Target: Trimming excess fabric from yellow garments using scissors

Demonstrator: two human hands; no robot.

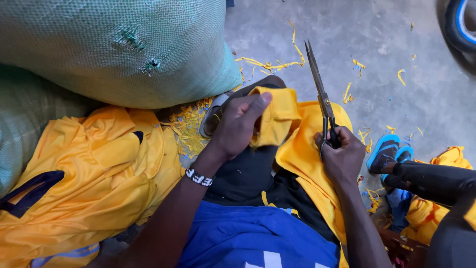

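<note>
While the head view looks down on the lap, open concrete floor [396, 44] lies beyond the right hand [342, 159], strewn with yellow scraps [272, 64]. That hand is closed around the handles of black scissors [320, 92], blades shut and pointing away from it. Just beside it, the left hand [238, 124] pinches a folded edge of yellow fabric [292, 144], which drapes under both hands. A large green woven sack [114, 49] crowds the far side of the left hand, above a heap of yellow garments [89, 178]. Blue sandals [389, 154] sit near the right hand.
</note>
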